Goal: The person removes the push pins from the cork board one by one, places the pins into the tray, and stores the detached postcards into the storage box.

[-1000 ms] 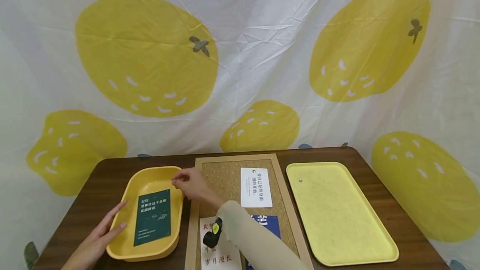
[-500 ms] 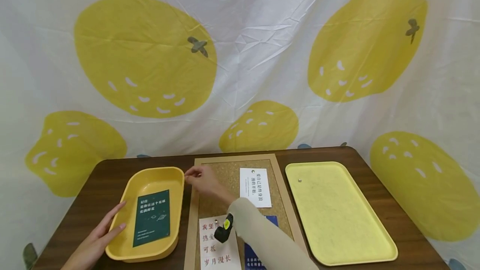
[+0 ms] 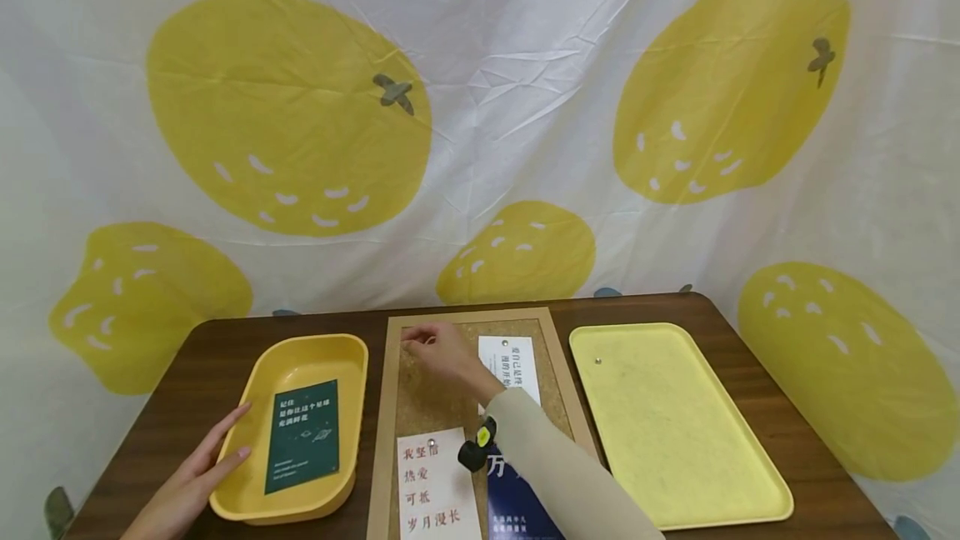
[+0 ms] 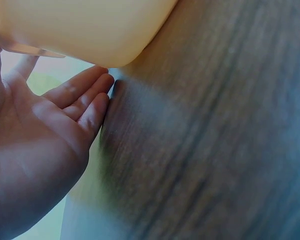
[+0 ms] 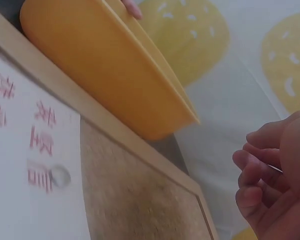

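A deep yellow plastic tray (image 3: 351, 473) stands at the table's left, with a dark green printed card (image 3: 303, 437) lying in it. My left hand (image 3: 187, 482) holds the tray's left rim, thumb lapping over the edge; in the left wrist view the other fingers lie along its outside. My right hand (image 3: 444, 354) is over the upper left of the framed cork board (image 3: 427, 398), fingers loosely bent, and nothing shows between them in the right wrist view. A white card with red characters (image 3: 438, 486) is on the board under a silver pin (image 5: 60, 176).
Also on the board are a dark blue card (image 3: 517, 502) and another white card (image 3: 497, 350) with a pin at its top, partly behind the right arm. A shallow pale yellow tray (image 3: 678, 432) at the right bears one small pin (image 3: 597, 361). A lemon-print cloth (image 3: 517, 123) hangs behind.
My right hand has moved right, from over the deep tray's top right corner to above the cork board. My left hand has stayed at the tray, and the green card has not moved.
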